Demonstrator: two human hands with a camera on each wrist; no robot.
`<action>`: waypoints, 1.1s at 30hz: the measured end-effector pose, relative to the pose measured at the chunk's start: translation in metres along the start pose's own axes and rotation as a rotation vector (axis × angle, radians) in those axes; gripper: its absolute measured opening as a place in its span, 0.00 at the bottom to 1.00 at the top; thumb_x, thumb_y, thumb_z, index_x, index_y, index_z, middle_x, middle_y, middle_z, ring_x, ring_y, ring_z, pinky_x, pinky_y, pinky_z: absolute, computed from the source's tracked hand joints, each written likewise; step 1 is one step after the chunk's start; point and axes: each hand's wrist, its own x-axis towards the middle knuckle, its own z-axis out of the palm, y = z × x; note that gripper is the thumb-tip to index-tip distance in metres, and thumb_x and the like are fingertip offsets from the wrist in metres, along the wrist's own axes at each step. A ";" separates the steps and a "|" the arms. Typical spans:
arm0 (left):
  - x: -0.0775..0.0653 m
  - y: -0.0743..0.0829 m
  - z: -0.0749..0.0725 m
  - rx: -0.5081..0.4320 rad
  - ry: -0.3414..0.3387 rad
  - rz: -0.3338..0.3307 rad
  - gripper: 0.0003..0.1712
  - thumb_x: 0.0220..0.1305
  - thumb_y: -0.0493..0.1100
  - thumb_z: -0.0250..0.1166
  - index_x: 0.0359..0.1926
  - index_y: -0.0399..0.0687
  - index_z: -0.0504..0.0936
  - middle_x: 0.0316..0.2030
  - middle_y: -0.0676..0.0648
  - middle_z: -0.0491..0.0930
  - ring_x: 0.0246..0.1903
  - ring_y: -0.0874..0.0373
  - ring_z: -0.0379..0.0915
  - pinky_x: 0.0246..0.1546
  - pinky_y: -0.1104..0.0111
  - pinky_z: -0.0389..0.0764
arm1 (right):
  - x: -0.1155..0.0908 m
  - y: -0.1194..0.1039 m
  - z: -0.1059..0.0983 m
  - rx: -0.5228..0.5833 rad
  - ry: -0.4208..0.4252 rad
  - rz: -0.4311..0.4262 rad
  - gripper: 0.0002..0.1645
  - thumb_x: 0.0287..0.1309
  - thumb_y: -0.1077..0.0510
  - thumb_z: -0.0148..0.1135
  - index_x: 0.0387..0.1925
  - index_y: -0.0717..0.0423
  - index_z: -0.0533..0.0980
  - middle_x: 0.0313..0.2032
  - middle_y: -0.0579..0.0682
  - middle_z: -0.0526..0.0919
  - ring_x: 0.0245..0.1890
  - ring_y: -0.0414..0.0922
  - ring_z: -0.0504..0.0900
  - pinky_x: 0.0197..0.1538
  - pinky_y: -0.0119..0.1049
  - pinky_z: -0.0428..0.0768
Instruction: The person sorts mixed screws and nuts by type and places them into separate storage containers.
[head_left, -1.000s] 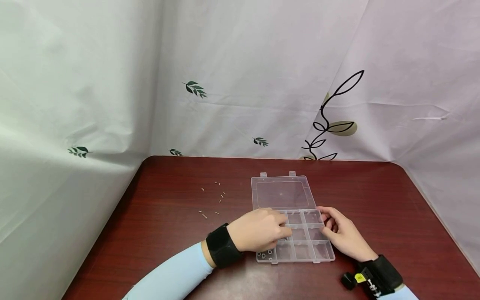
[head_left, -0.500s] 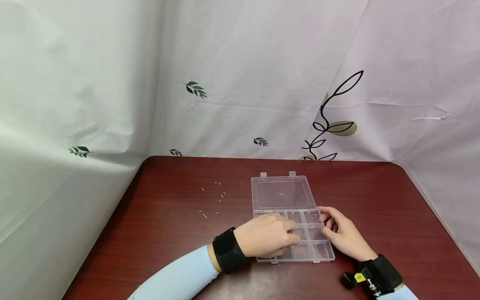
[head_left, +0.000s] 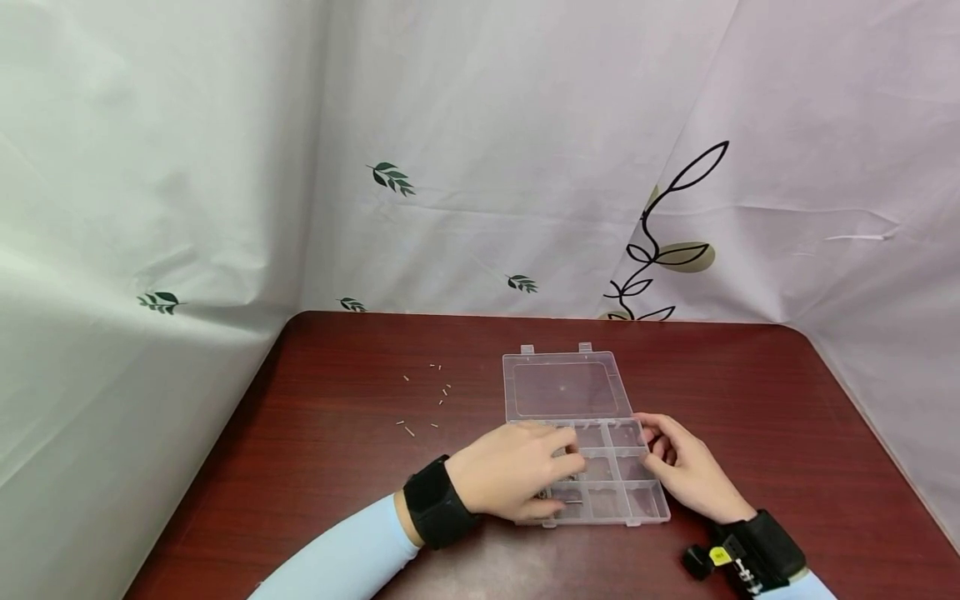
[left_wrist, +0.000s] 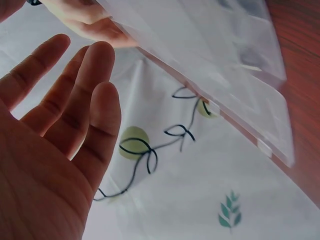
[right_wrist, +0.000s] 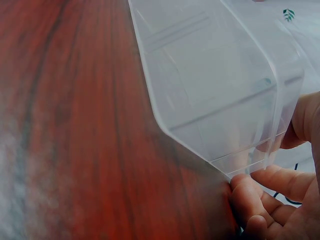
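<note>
And here's the left hand (head_left: 510,468), fingers apart and loosely bent over the left columns of the clear compartment box (head_left: 603,500) — nothing seen between them. A slim metal piece (head_left: 573,502) shows in the front row just beside the thumb; whether they touch, I can't tell. The right hand (head_left: 693,471) grips the box's right side near the hinge corner. The box sits right of centre on the worktop (head_left: 315,467), lid (head_left: 562,386) laid back behind it, tiny metal pins (head_left: 409,432) scattered to its left. To do this well, I'd say: keep that side grip light and steady, pinch single pieces by the fingertips, and clear the dividers (head_left: 617,468) — a knocked wall could bounce parts into a neighbouring compartment.
</note>
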 end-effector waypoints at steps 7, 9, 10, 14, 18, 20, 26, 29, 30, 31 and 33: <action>-0.035 -0.016 -0.001 -0.014 0.014 -0.080 0.24 0.57 0.58 0.70 0.50 0.54 0.76 0.41 0.54 0.69 0.34 0.61 0.67 0.42 0.68 0.74 | 0.000 0.000 0.000 -0.007 0.004 -0.006 0.31 0.55 0.74 0.64 0.60 0.55 0.73 0.39 0.49 0.74 0.30 0.36 0.72 0.32 0.30 0.70; -0.046 -0.022 -0.001 -0.008 0.019 -0.106 0.23 0.57 0.57 0.70 0.49 0.53 0.77 0.40 0.54 0.69 0.33 0.61 0.67 0.40 0.68 0.74 | 0.000 -0.001 0.000 -0.013 0.005 -0.006 0.31 0.54 0.74 0.64 0.60 0.55 0.73 0.39 0.48 0.74 0.31 0.36 0.71 0.32 0.30 0.70; -0.051 -0.024 -0.001 -0.005 0.020 -0.121 0.23 0.56 0.57 0.71 0.49 0.53 0.77 0.40 0.55 0.69 0.33 0.60 0.67 0.40 0.67 0.74 | 0.000 -0.001 0.000 -0.016 0.006 -0.006 0.31 0.55 0.74 0.64 0.60 0.55 0.73 0.39 0.48 0.74 0.31 0.35 0.71 0.32 0.30 0.69; -0.072 -0.035 0.000 -0.001 0.012 -0.172 0.21 0.55 0.55 0.71 0.47 0.52 0.78 0.38 0.55 0.69 0.34 0.59 0.68 0.41 0.65 0.75 | 0.000 -0.003 -0.001 -0.022 0.007 -0.006 0.30 0.54 0.74 0.63 0.60 0.56 0.74 0.39 0.48 0.74 0.31 0.35 0.71 0.33 0.29 0.69; -0.091 -0.044 0.001 -0.012 -0.008 -0.224 0.20 0.55 0.54 0.72 0.45 0.52 0.79 0.37 0.55 0.69 0.35 0.58 0.68 0.42 0.64 0.75 | -0.001 -0.004 -0.001 -0.024 0.002 0.003 0.30 0.55 0.73 0.63 0.60 0.56 0.73 0.39 0.49 0.74 0.31 0.35 0.71 0.33 0.29 0.69; -0.100 -0.048 0.004 -0.014 -0.009 -0.243 0.19 0.55 0.53 0.72 0.45 0.52 0.79 0.37 0.55 0.69 0.34 0.57 0.68 0.42 0.63 0.76 | -0.001 -0.004 0.000 -0.023 -0.004 0.008 0.30 0.56 0.73 0.63 0.60 0.56 0.73 0.39 0.49 0.74 0.31 0.36 0.71 0.33 0.30 0.69; -0.129 -0.058 0.012 0.000 -0.013 -0.301 0.15 0.56 0.50 0.72 0.42 0.52 0.79 0.36 0.55 0.69 0.33 0.58 0.68 0.39 0.62 0.77 | -0.001 -0.003 0.001 -0.023 -0.001 0.009 0.30 0.55 0.73 0.64 0.60 0.55 0.73 0.39 0.48 0.74 0.31 0.36 0.71 0.32 0.30 0.69; -0.143 -0.064 0.016 0.013 -0.006 -0.320 0.13 0.55 0.46 0.72 0.40 0.53 0.79 0.35 0.55 0.69 0.33 0.58 0.69 0.38 0.63 0.77 | -0.001 -0.003 0.001 -0.026 0.005 0.005 0.30 0.55 0.73 0.64 0.60 0.55 0.74 0.38 0.48 0.74 0.31 0.35 0.72 0.32 0.29 0.70; -0.146 -0.065 0.017 0.018 -0.001 -0.321 0.12 0.55 0.45 0.72 0.39 0.53 0.79 0.35 0.55 0.69 0.33 0.58 0.69 0.38 0.63 0.77 | 0.000 -0.003 0.001 -0.027 0.006 0.004 0.30 0.54 0.73 0.64 0.60 0.55 0.74 0.38 0.48 0.74 0.31 0.35 0.72 0.32 0.29 0.70; -0.150 -0.067 0.018 0.022 0.005 -0.323 0.12 0.54 0.44 0.72 0.39 0.52 0.79 0.35 0.54 0.69 0.33 0.58 0.69 0.37 0.63 0.77 | 0.000 -0.004 0.001 -0.027 0.006 0.004 0.30 0.54 0.73 0.64 0.60 0.55 0.74 0.38 0.48 0.74 0.31 0.35 0.72 0.32 0.29 0.70; -0.155 -0.070 0.020 0.029 0.017 -0.326 0.12 0.54 0.41 0.71 0.39 0.52 0.80 0.35 0.54 0.70 0.32 0.58 0.68 0.36 0.63 0.76 | -0.001 -0.004 0.000 -0.026 0.009 0.004 0.30 0.54 0.73 0.64 0.59 0.55 0.74 0.38 0.48 0.74 0.31 0.35 0.72 0.32 0.29 0.70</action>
